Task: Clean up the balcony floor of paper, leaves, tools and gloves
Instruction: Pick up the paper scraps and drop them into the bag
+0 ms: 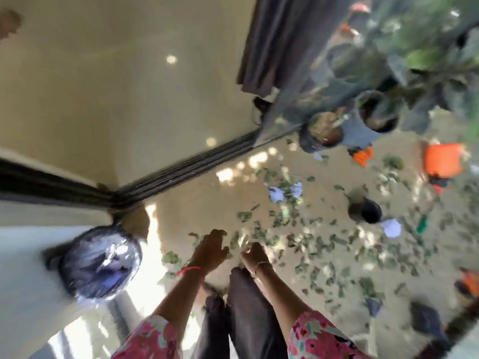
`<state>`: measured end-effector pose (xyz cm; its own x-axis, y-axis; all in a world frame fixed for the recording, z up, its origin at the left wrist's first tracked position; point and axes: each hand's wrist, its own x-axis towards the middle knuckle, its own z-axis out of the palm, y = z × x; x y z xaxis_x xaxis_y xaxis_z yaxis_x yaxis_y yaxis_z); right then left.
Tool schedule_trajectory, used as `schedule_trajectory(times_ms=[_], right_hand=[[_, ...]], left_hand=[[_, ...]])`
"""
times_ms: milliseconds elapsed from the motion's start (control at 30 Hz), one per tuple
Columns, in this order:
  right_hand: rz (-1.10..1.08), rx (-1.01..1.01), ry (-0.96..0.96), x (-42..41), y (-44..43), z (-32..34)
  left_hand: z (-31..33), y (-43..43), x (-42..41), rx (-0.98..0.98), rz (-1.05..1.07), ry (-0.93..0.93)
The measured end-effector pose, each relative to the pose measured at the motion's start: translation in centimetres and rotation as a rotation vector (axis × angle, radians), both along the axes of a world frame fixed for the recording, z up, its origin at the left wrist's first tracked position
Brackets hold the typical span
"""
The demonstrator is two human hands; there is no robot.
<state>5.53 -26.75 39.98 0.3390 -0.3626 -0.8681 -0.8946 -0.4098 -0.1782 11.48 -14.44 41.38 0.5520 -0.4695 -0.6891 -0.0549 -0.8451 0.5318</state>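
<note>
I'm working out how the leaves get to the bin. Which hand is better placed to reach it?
Left, probably. The left hand hovers over the leaves on the same side as the lined bin. The right hand is farther off, beyond the left hand.

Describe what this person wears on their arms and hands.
Both hands are bare. The left hand has a red thread at its wrist; the right hand has a thin bracelet. Pink floral sleeves end near the elbows.
</note>
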Motion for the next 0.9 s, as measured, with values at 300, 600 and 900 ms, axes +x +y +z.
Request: schedule_trajectory(times_ms=[300,600,900], right_hand=[[-0.51,0.012,-0.043,-7.3,-12.2,-1.8],[-0.669,0.058,-0.031,-9.5,-20.3,-5.0],[-0.701,-0.003,-0.091,-6.5,-27.9,-9.1]], left_hand=[[-2.4,-16.1,-0.3,0.058,-0.534,-0.071],[-5.7,-25.6,1.2,0.124,-0.668,-0.061],[-9.4,-31.4,4.5,0.154,-0.691,-0.072]])
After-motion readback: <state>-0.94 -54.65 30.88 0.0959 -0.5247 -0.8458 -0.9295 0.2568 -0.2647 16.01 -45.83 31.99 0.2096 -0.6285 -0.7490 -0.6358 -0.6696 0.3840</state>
